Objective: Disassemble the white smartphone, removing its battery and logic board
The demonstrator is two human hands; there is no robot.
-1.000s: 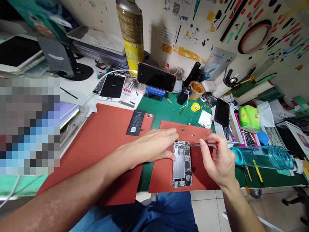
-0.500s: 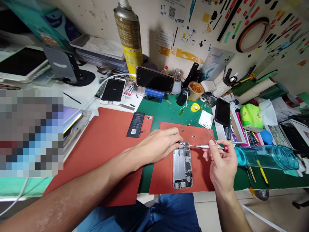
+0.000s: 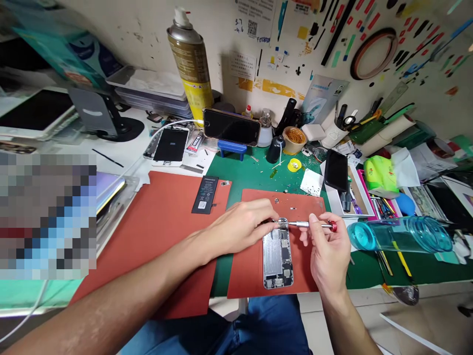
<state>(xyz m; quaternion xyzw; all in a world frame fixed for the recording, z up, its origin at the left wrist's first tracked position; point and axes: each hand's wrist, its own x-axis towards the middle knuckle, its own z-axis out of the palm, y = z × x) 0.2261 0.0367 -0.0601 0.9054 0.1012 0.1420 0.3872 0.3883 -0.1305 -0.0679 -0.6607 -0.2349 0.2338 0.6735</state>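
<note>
An opened smartphone (image 3: 273,254) lies on the right-hand red mat (image 3: 244,276), its inner parts and silver plate showing. My left hand (image 3: 249,217) reaches over its top left corner, thumb and fingertips brought together there; what they pinch, if anything, is too small to make out. From the right, my right hand (image 3: 328,246) grips a slim silver screwdriver (image 3: 303,224) with a red end cap. The screwdriver is held nearly level, its tip at the top of the phone close to my left fingertips. Tiny parts (image 3: 293,208) lie on the mat beyond the phone.
A black battery (image 3: 205,195) lies on the left red mat (image 3: 155,222). Behind, a phone (image 3: 231,126) rests on a blue stand near a spray can (image 3: 190,69). A clear blue bottle (image 3: 399,234) lies at the right, beside a box (image 3: 354,197) of tools.
The screwdriver tip has moved left across the phone's top, nearer my left fingertips. My left thumb and fingers have drawn together at the corner. The whole view has shifted slightly.
</note>
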